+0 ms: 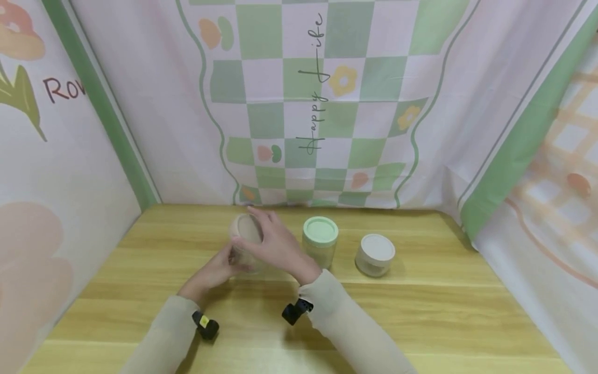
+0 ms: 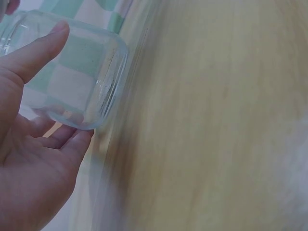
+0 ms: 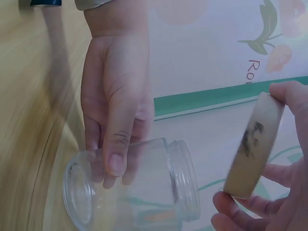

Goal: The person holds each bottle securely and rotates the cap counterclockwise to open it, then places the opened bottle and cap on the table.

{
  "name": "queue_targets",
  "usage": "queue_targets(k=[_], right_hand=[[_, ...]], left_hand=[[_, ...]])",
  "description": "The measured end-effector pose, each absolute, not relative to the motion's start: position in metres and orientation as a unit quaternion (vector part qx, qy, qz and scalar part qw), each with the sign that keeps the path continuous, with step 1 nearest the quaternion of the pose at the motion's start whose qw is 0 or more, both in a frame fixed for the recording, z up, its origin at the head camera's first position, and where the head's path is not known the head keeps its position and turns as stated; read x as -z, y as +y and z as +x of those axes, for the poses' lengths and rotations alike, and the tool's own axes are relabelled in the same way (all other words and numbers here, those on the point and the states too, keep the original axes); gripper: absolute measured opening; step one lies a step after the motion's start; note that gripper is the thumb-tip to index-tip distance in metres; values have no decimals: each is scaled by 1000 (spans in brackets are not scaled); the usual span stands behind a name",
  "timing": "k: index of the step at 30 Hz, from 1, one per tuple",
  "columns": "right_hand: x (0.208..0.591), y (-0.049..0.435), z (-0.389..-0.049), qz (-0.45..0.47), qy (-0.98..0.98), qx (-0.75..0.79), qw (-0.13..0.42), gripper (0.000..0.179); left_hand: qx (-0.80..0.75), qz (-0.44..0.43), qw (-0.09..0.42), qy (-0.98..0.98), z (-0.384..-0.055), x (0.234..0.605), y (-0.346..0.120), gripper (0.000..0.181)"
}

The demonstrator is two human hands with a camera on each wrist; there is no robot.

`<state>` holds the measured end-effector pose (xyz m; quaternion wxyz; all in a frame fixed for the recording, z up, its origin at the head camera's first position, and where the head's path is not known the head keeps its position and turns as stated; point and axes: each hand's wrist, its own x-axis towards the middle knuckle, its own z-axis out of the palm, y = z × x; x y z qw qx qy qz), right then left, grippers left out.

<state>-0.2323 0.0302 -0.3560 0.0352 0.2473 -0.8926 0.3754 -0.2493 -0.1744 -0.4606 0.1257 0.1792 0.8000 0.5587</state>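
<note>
My left hand grips a clear glass jar, thumb on one side and fingers on the other. The jar looks empty. In the right wrist view its threaded mouth is uncovered. Just off that mouth, my right hand holds a pale beige round lid by its edge, between thumb and fingers. A dark smudge or print marks the lid's side. A gap shows between lid and jar there. From the head, the lid hides the jar's mouth and the fingers partly cover its body.
To the right stand a taller jar with a mint-green lid, close to my right wrist, and a shorter jar with a white lid. The wooden table meets a printed checkered curtain at its back edge.
</note>
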Motion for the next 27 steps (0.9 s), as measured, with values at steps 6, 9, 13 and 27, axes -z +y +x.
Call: queue_targets(k=[6, 9, 13, 27], right_hand=[[354, 37, -227, 248, -891, -380, 12, 93], [354, 39, -225, 252, -887, -386, 2, 91], [356, 42, -224, 256, -885, -389, -1, 86], [361, 55, -218, 329, -846, -418, -25, 75]], left_hand=[[-557, 168, 126, 804, -247, 459, -174, 90], [-559, 167, 126, 802, -246, 458, -174, 89], [-563, 169, 128, 799, -245, 458, -174, 89], [-579, 175, 133, 785, -245, 459, -176, 86]])
